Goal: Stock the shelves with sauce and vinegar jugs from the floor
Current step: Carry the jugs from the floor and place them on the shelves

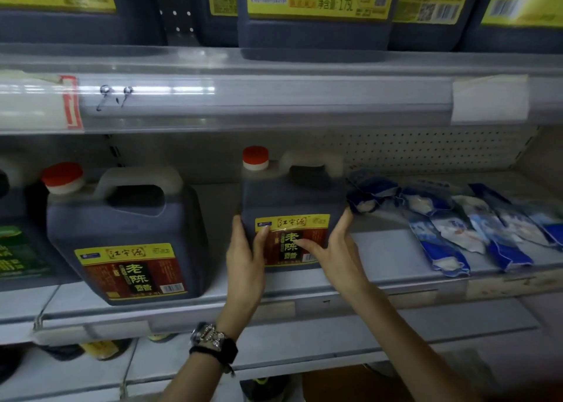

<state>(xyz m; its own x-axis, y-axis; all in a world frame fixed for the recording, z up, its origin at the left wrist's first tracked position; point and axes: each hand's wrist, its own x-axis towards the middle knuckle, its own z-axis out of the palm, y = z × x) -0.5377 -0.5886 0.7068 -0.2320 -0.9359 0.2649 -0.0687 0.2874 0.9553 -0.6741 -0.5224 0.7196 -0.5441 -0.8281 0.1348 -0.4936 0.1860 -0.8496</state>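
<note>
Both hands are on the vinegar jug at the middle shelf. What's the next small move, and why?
Probably slide the held jug left toward the neighbouring jug: a gap shows between them, and blue packets crowd its right side.

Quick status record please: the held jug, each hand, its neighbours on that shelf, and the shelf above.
held: dark plastic vinegar jug with red cap, upright on the grey metal middle shelf
left: left hand grips its left side, thumb on label
right: right hand grips its right side, thumb on label
left neighbour: matching dark red-capped jug, not touching
right neighbour: blue-and-white plastic packets, lying on the shelf
above: dark jugs with yellow labels
</note>
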